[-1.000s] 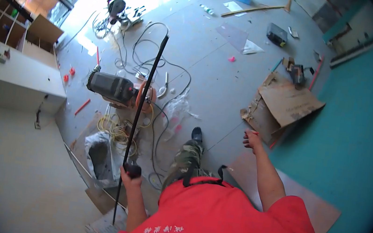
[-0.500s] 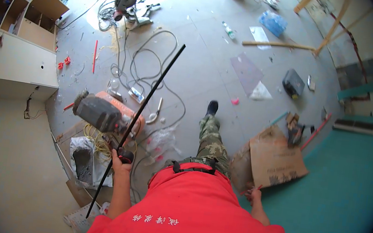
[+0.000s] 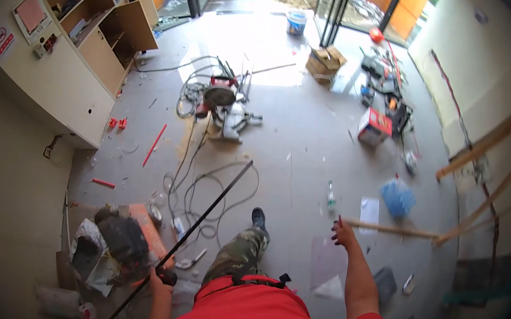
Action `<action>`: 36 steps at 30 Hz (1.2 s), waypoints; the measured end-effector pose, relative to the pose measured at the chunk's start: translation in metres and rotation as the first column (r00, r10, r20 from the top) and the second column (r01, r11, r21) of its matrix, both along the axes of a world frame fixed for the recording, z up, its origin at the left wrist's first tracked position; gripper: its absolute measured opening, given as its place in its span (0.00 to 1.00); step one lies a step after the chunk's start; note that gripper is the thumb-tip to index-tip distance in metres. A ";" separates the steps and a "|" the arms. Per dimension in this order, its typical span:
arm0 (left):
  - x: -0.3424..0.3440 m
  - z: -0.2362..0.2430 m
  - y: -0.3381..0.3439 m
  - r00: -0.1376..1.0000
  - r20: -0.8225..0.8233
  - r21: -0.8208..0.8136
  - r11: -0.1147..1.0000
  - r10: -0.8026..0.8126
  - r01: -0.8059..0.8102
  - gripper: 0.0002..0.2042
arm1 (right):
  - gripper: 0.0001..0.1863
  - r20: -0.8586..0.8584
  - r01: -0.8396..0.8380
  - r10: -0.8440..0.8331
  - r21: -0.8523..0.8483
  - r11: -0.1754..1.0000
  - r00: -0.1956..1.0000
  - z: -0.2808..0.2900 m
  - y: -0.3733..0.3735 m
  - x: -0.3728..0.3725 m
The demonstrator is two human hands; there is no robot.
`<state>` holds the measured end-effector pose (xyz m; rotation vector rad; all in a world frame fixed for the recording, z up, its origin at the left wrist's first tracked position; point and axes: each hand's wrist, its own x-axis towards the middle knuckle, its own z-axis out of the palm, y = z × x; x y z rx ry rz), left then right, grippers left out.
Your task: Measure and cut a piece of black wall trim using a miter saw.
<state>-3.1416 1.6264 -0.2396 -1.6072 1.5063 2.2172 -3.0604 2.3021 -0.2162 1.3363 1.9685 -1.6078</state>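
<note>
My left hand [image 3: 160, 281] is closed around a long, thin black rod [image 3: 206, 212], which slants from the lower left up toward the middle of the floor. Against the same hand sits a rounded black-and-red object [image 3: 168, 276], possibly a tape measure. Out in front to the right, my right hand [image 3: 343, 235] pinches a slim red stick [image 3: 341, 221], pencil-like in shape. Below that hand, a clear sheet [image 3: 326, 259] lies on the floor. Left of the rod are a dark bulky machine or case [image 3: 123, 239] and an orange board [image 3: 146, 229].
A mitre saw [image 3: 229, 117] stands ahead, with looped cable [image 3: 255, 188] on the floor. Right of it are a red-and-white box [image 3: 374, 127], a blue plastic bag [image 3: 397, 199] and wooden poles [image 3: 493, 145]. Farther off are a cardboard box [image 3: 324, 65] and a bucket [image 3: 296, 23].
My view has tilted up toward the doorway. My right hand has swung forward from beside the cardboard at my right, red stick still in it. The left hand keeps the rod.
</note>
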 end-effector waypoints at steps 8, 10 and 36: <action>-0.136 -0.065 0.131 0.885 0.326 -0.019 0.939 0.331 -0.344 0.28 | 0.38 0.627 -0.668 0.655 -0.273 0.692 0.422 -0.066 0.028 -0.203; -0.189 -0.017 0.193 0.861 0.370 -0.057 0.933 0.350 -0.355 0.28 | 0.38 0.483 -0.878 0.742 0.145 0.456 0.465 -0.071 0.046 -0.224; -0.543 -0.320 0.478 0.623 0.408 0.004 0.680 0.668 -0.733 0.16 | 0.30 0.103 -0.509 0.642 -0.519 0.686 0.760 -0.313 0.164 -0.943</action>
